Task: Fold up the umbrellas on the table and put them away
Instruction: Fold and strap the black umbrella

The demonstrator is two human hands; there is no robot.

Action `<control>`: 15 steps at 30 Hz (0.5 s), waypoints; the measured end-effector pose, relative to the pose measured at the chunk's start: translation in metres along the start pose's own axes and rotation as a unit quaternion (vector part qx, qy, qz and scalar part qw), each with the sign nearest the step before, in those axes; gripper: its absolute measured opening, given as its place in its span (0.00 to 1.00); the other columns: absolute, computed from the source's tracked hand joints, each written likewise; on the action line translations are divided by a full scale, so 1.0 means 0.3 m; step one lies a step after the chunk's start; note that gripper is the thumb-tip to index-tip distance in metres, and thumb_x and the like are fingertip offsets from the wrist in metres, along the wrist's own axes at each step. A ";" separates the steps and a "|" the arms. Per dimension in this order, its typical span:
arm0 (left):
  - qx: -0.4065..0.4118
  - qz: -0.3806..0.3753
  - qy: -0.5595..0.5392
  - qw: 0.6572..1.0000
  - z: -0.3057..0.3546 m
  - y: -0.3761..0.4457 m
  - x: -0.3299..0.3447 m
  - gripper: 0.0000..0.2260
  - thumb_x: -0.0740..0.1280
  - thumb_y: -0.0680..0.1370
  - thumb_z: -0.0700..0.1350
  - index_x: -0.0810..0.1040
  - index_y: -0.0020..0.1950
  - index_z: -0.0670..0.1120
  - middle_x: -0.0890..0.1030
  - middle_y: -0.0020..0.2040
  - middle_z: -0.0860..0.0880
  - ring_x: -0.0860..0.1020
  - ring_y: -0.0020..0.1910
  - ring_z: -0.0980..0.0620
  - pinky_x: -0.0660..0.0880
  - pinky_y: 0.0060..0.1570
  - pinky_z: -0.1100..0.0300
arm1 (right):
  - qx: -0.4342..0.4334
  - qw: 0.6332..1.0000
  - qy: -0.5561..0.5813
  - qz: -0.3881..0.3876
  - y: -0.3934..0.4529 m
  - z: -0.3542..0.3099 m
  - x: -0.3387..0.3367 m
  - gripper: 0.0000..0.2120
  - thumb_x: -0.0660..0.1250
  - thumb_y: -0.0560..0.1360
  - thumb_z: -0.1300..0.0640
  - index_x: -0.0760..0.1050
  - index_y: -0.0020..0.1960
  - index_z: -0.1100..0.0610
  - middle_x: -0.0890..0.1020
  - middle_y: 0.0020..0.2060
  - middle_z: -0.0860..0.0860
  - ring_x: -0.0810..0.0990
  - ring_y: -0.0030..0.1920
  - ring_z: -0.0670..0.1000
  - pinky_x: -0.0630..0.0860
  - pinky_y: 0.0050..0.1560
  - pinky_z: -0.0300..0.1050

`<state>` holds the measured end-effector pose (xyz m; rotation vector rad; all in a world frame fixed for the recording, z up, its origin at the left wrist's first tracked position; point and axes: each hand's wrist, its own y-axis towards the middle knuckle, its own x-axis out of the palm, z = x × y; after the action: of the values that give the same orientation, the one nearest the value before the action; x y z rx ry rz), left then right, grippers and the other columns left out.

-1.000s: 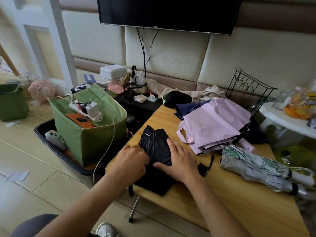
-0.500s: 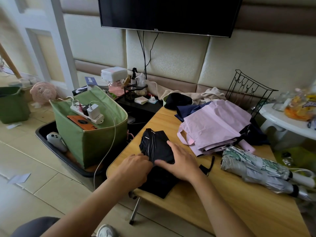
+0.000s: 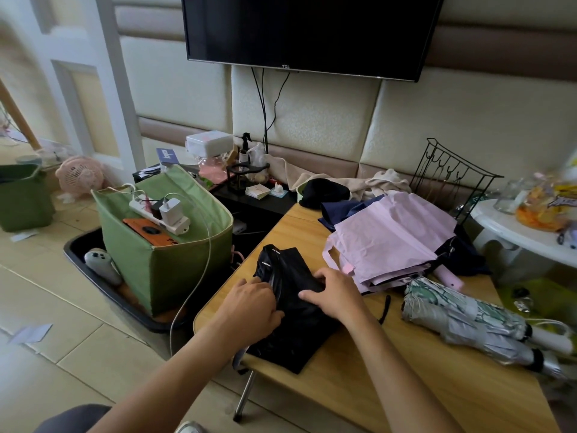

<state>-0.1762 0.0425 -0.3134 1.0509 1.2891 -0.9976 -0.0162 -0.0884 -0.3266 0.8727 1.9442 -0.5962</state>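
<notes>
Hands (image 3: 290, 300) now gripping, black umbrella (image 3: 288, 304) beneath

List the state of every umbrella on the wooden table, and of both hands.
Black fabric umbrella: collapsed, canopy loose, being gathered.
Pink fabric umbrella: collapsed, canopy spread flat, unrolled.
Green-patterned silver umbrella: collapsed, loosely bunched, lying down.
Left hand: grips black canopy.
Right hand: grips black canopy.
</notes>
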 end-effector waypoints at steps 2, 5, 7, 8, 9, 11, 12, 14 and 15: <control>-0.004 -0.006 0.017 1.000 0.005 0.011 0.002 0.16 0.60 0.82 0.57 0.82 0.51 0.48 0.79 0.58 0.51 0.72 0.63 0.51 0.64 0.64 0.54 | 0.010 0.999 -0.046 -0.025 0.006 -0.012 -0.013 0.33 0.75 0.74 0.39 0.72 0.72 0.54 0.79 0.66 0.53 0.78 0.65 0.54 0.76 0.59 0.48; -0.011 -0.015 0.032 0.999 0.015 0.027 0.002 0.15 0.61 0.82 0.57 0.81 0.53 0.48 0.79 0.59 0.51 0.72 0.64 0.50 0.64 0.64 0.53 | 0.011 0.989 -0.137 -0.060 0.020 -0.058 -0.029 0.30 0.75 0.74 0.41 0.74 0.69 0.57 0.81 0.60 0.55 0.80 0.59 0.57 0.78 0.55 0.50; -0.019 -0.024 0.038 0.999 0.022 0.032 -0.001 0.15 0.61 0.82 0.56 0.81 0.53 0.47 0.79 0.59 0.49 0.73 0.64 0.49 0.64 0.65 0.53 | 0.018 0.981 -0.177 -0.073 0.032 -0.093 -0.034 0.26 0.75 0.74 0.43 0.75 0.62 0.59 0.81 0.51 0.55 0.79 0.50 0.57 0.75 0.45 0.48; -0.024 -0.026 0.039 0.999 0.026 0.033 -0.003 0.15 0.61 0.82 0.56 0.80 0.53 0.47 0.79 0.59 0.49 0.73 0.64 0.49 0.64 0.66 0.52 | 0.020 0.980 -0.183 -0.075 0.036 -0.106 -0.035 0.24 0.76 0.74 0.44 0.75 0.59 0.60 0.80 0.50 0.56 0.78 0.47 0.57 0.73 0.43 0.48; -0.030 -0.028 0.039 0.998 0.029 0.034 -0.006 0.15 0.61 0.82 0.56 0.79 0.53 0.47 0.79 0.59 0.49 0.73 0.64 0.49 0.64 0.66 0.52 | 0.021 0.980 -0.182 -0.077 0.039 -0.115 -0.034 0.23 0.76 0.73 0.44 0.75 0.57 0.60 0.81 0.51 0.56 0.77 0.46 0.57 0.72 0.42 0.47; -0.044 -0.034 0.031 0.998 0.036 0.033 -0.018 0.13 0.60 0.82 0.56 0.76 0.50 0.49 0.79 0.58 0.49 0.73 0.63 0.49 0.62 0.65 0.51 | 0.024 0.982 -0.171 -0.078 0.040 -0.122 -0.028 0.23 0.77 0.72 0.43 0.73 0.52 0.58 0.82 0.52 0.57 0.76 0.46 0.57 0.72 0.42 0.48; -0.054 -0.040 0.023 0.997 0.038 0.034 -0.022 0.13 0.59 0.82 0.57 0.74 0.48 0.49 0.79 0.56 0.50 0.73 0.63 0.49 0.62 0.65 0.51 | 0.026 0.983 -0.162 -0.080 0.039 -0.119 -0.024 0.23 0.76 0.72 0.42 0.71 0.50 0.58 0.81 0.51 0.57 0.75 0.45 0.57 0.71 0.40 0.47; -0.088 -0.055 -0.010 0.995 0.031 0.038 -0.025 0.18 0.57 0.83 0.60 0.72 0.43 0.48 0.77 0.49 0.51 0.75 0.59 0.48 0.62 0.65 0.49 | 0.034 0.988 -0.131 -0.078 0.035 -0.113 -0.023 0.23 0.76 0.71 0.41 0.70 0.48 0.58 0.79 0.45 0.55 0.75 0.43 0.56 0.68 0.35 0.46; -0.108 -0.060 -0.035 0.992 0.022 0.041 -0.024 0.21 0.56 0.83 0.62 0.72 0.41 0.48 0.76 0.46 0.51 0.77 0.56 0.48 0.62 0.66 0.47 | 0.040 0.991 -0.103 -0.078 0.036 -0.109 -0.028 0.23 0.75 0.70 0.41 0.71 0.48 0.58 0.78 0.43 0.54 0.77 0.43 0.56 0.68 0.34 0.46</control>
<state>-0.1629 0.0390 -0.3057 0.7747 1.3803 -0.9525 -0.0224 -0.0617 -0.3042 0.6833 1.8194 -0.8285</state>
